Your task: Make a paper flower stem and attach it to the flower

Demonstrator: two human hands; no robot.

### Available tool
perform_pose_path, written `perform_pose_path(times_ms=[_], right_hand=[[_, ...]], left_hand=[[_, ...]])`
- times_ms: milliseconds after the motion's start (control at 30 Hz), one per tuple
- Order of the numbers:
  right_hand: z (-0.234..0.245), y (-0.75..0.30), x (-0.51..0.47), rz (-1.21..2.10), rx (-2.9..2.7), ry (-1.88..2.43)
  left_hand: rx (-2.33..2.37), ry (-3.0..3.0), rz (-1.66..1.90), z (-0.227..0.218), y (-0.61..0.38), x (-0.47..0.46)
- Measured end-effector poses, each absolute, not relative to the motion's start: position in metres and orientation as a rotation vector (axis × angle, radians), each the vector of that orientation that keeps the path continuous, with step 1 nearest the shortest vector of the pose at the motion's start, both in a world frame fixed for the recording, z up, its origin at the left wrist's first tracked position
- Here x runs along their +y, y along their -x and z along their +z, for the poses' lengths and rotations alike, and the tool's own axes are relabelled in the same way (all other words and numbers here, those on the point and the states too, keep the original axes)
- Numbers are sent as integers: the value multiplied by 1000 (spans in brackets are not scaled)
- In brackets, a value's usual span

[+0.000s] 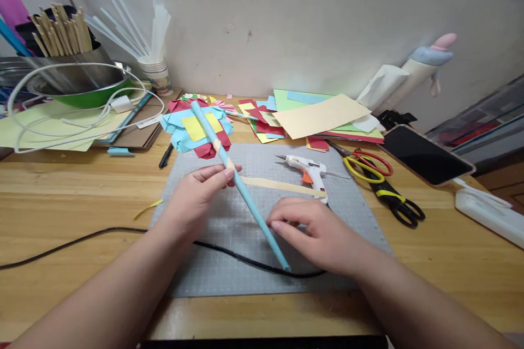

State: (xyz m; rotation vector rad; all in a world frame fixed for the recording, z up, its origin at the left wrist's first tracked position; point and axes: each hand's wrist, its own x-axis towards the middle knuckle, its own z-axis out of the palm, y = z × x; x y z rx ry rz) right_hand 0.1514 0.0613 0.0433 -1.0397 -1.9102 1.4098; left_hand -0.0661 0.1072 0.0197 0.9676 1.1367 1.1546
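My left hand (208,188) pinches a light-blue rolled paper stick (256,210) between thumb and fingers, just where a cream paper strip (282,186) winds around it. The strip's loose end stretches right, above my right hand (309,232). At the stick's upper end is a folded paper flower (180,130) in light blue and red, with a yellow square (194,128) behind the stick. My right hand's fingers are curled together at the lower part of the stick, thumb and fingertip against its edge. The stick slants down to the right over a grey cutting mat (196,278).
A white glue gun (307,166) lies on the mat, its black cable (245,258) crossing the front. Scissors with red and yellow handles (368,166), black scissors (403,210) and a phone (428,154) are at right. Paper sheets (323,114) lie behind; a cup of glue sticks (158,73) stands back left.
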Motion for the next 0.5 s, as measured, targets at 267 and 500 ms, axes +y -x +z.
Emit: perform_pose_path(times_ms=[267,500], right_hand=[[59,-228,103,710,-1557,1593],[13,-218,127,707,-1645,2181]], left_hand=[[1166,-1008,1019,24,72,110],[1258,-1136,842,31,67,104]])
